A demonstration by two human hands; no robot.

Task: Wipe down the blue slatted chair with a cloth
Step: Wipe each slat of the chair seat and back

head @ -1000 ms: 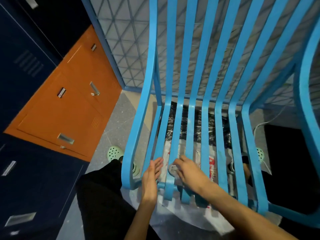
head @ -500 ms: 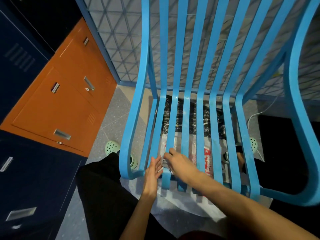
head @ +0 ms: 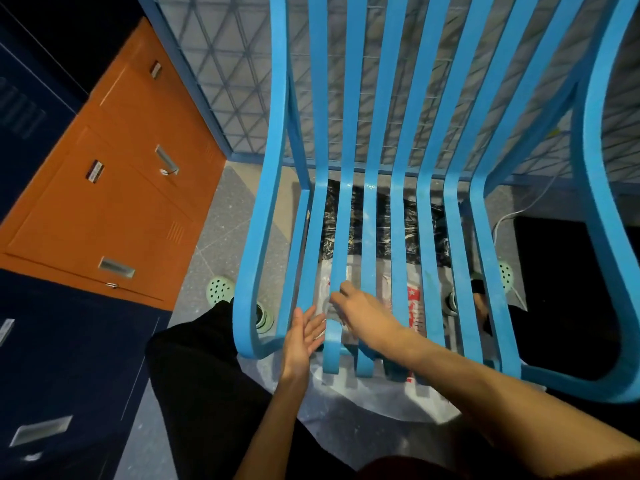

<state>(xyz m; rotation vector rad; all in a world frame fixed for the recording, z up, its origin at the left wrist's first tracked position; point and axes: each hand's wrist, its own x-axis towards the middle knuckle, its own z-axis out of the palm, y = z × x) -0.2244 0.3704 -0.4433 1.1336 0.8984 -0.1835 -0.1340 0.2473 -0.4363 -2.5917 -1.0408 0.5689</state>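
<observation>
Head view is showing the left hand [head: 303, 341] lying open, fingers straight and together, just beside the front edge of the blue slatted chair [head: 277, 133]. The right hand [head: 367, 315], arm reaching across the seat, is curling its fingers over a small greyish cloth [head: 333, 308] on a seat slat.

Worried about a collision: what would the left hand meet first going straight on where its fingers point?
The left hand would probably meet the seat slat that the right hand grips; depth unclear.
</observation>
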